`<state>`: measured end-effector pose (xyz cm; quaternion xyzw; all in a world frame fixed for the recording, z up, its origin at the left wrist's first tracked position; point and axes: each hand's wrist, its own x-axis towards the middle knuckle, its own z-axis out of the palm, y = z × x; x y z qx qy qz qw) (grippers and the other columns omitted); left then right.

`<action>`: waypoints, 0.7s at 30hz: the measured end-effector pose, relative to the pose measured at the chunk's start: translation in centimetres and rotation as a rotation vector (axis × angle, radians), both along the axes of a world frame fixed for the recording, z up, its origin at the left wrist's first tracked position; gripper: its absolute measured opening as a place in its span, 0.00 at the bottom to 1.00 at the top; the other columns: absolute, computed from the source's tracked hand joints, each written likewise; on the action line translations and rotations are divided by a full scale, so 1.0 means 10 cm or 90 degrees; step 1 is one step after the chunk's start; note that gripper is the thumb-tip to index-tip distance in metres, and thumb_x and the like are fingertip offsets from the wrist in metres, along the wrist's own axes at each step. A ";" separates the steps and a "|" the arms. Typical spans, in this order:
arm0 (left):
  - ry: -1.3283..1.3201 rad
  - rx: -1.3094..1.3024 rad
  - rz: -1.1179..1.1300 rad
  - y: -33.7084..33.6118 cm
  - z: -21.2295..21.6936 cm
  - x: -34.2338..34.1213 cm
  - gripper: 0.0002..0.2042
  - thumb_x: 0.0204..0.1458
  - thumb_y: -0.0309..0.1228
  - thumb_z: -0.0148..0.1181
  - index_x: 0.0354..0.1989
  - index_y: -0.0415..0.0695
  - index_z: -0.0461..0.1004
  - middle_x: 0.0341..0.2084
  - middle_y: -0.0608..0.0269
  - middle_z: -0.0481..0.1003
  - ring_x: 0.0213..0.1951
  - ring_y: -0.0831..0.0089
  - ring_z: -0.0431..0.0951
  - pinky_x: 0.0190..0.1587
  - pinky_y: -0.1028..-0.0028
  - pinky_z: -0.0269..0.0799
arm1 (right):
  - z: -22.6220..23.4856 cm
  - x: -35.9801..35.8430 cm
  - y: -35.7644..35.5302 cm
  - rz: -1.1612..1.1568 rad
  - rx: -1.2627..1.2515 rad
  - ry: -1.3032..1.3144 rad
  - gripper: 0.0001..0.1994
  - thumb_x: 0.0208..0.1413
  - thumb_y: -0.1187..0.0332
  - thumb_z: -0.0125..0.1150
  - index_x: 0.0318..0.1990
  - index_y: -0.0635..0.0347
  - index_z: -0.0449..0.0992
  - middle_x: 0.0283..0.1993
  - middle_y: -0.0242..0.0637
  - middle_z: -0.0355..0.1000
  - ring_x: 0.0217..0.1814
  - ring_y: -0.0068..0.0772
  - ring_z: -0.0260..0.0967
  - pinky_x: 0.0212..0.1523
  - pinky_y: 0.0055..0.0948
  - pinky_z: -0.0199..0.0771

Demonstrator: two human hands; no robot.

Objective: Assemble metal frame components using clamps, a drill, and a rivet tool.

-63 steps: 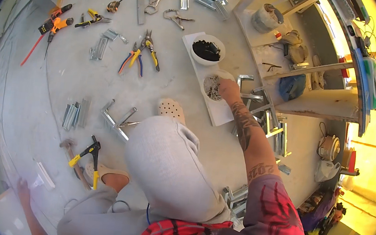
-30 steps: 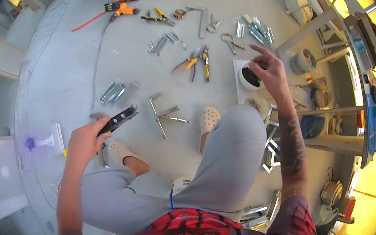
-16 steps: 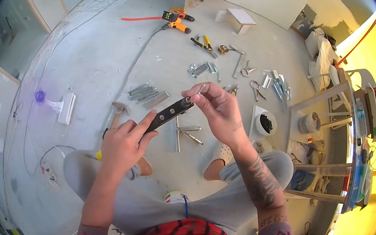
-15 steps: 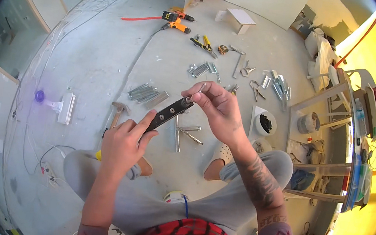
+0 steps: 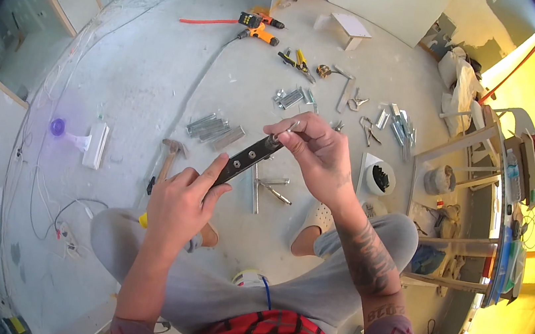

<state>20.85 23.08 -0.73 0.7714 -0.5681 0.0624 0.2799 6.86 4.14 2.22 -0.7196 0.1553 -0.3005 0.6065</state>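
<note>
Closed around the lower end of a flat black bar is my left hand, with its index finger laid along the bar. Two round metal fittings show on the bar's face, and it slants up to the right. At its upper end my right hand pinches a thin metal pin between thumb and fingertips. The pin's lower end is hidden by the fingers, so I cannot tell how far it sits in the bar. Below the bar, several metal tubes lie on the floor.
A hammer and metal channel pieces lie left of the bar. Farther off are orange power drills, pliers, a tape measure and locking clamps. At right stand a white bucket and wooden shelving.
The view has shifted slightly. The pin leans more to the right in my right fingertips, while my left hand keeps the same hold on the bar.
</note>
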 end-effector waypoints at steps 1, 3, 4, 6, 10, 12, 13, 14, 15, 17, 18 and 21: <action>-0.003 -0.004 0.001 0.00 0.02 0.01 0.24 0.47 0.39 0.68 0.55 0.55 0.75 0.15 0.64 0.63 0.16 0.66 0.68 0.20 0.68 0.63 | 0.00 0.01 0.02 -0.016 -0.027 -0.012 0.05 0.60 0.78 0.55 0.40 0.69 0.75 0.40 0.36 0.74 0.44 0.24 0.73 0.47 0.25 0.74; 0.003 -0.006 0.001 -0.02 0.04 0.01 0.24 0.47 0.39 0.68 0.55 0.55 0.75 0.15 0.64 0.63 0.16 0.66 0.68 0.19 0.67 0.63 | 0.00 0.03 0.03 -0.033 -0.054 -0.023 0.05 0.59 0.78 0.56 0.39 0.70 0.76 0.39 0.35 0.73 0.41 0.23 0.73 0.44 0.24 0.75; 0.010 -0.010 -0.002 -0.02 0.05 0.01 0.24 0.47 0.39 0.68 0.55 0.55 0.75 0.15 0.64 0.63 0.16 0.66 0.68 0.19 0.67 0.63 | 0.00 0.04 0.04 -0.042 -0.039 -0.025 0.04 0.59 0.78 0.56 0.39 0.69 0.76 0.39 0.35 0.73 0.40 0.23 0.72 0.44 0.24 0.75; -0.003 -0.001 0.006 -0.02 0.05 0.00 0.23 0.47 0.39 0.68 0.55 0.55 0.75 0.15 0.64 0.63 0.16 0.66 0.68 0.19 0.67 0.63 | -0.01 0.06 0.04 -0.052 -0.019 -0.023 0.04 0.60 0.79 0.56 0.39 0.69 0.77 0.39 0.34 0.73 0.40 0.23 0.72 0.43 0.24 0.74; 0.005 0.006 0.011 0.00 0.03 -0.01 0.23 0.47 0.40 0.68 0.54 0.55 0.76 0.15 0.64 0.64 0.16 0.66 0.68 0.19 0.68 0.62 | 0.00 0.06 0.06 -0.067 -0.065 -0.025 0.04 0.59 0.80 0.55 0.38 0.69 0.77 0.38 0.34 0.72 0.38 0.25 0.72 0.41 0.25 0.74; 0.021 0.046 0.023 0.02 0.02 -0.02 0.23 0.46 0.36 0.69 0.53 0.53 0.76 0.22 0.58 0.72 0.20 0.60 0.73 0.23 0.66 0.68 | 0.00 0.02 0.08 -0.082 -0.118 0.022 0.04 0.58 0.80 0.55 0.37 0.69 0.77 0.37 0.35 0.72 0.37 0.26 0.73 0.42 0.25 0.73; 0.032 0.059 0.023 0.02 0.01 -0.02 0.23 0.46 0.36 0.69 0.53 0.53 0.76 0.22 0.58 0.72 0.20 0.60 0.73 0.23 0.66 0.68 | -0.01 -0.01 0.07 -0.073 -0.216 0.085 0.07 0.56 0.79 0.58 0.43 0.69 0.76 0.40 0.37 0.71 0.40 0.30 0.72 0.43 0.27 0.73; 0.034 0.059 0.020 0.02 0.01 -0.02 0.22 0.46 0.36 0.69 0.53 0.52 0.77 0.21 0.58 0.72 0.20 0.60 0.73 0.23 0.66 0.68 | -0.04 -0.02 0.06 -0.072 -0.319 0.132 0.13 0.55 0.78 0.61 0.48 0.68 0.74 0.42 0.40 0.70 0.43 0.33 0.72 0.45 0.28 0.72; 0.032 0.059 0.017 0.01 0.01 -0.02 0.22 0.46 0.36 0.69 0.53 0.52 0.77 0.21 0.58 0.72 0.20 0.60 0.73 0.24 0.66 0.68 | -0.10 -0.02 0.05 -0.061 -0.316 0.145 0.13 0.55 0.78 0.61 0.48 0.68 0.74 0.42 0.40 0.70 0.43 0.33 0.72 0.45 0.28 0.72; 0.056 0.059 0.027 0.00 0.02 0.00 0.22 0.46 0.35 0.69 0.53 0.51 0.77 0.21 0.58 0.73 0.20 0.59 0.74 0.24 0.66 0.69 | -0.31 0.02 0.05 -0.139 -0.402 0.049 0.30 0.49 0.73 0.68 0.61 0.64 0.65 0.51 0.46 0.66 0.52 0.42 0.68 0.52 0.34 0.70; 0.081 0.068 0.038 -0.01 0.03 0.02 0.22 0.46 0.35 0.69 0.53 0.50 0.76 0.21 0.57 0.74 0.21 0.58 0.74 0.24 0.66 0.69 | -0.41 0.02 -0.04 -0.122 -0.375 0.040 0.42 0.45 0.65 0.73 0.67 0.61 0.56 0.59 0.46 0.60 0.58 0.43 0.64 0.57 0.40 0.67; 0.131 -0.005 0.022 -0.02 0.03 0.09 0.17 0.47 0.32 0.69 0.46 0.44 0.76 0.23 0.54 0.76 0.22 0.61 0.76 0.24 0.68 0.69 | -0.93 0.24 -0.16 0.015 0.076 -0.084 0.45 0.44 0.58 0.74 0.68 0.63 0.55 0.61 0.43 0.60 0.61 0.40 0.62 0.62 0.42 0.63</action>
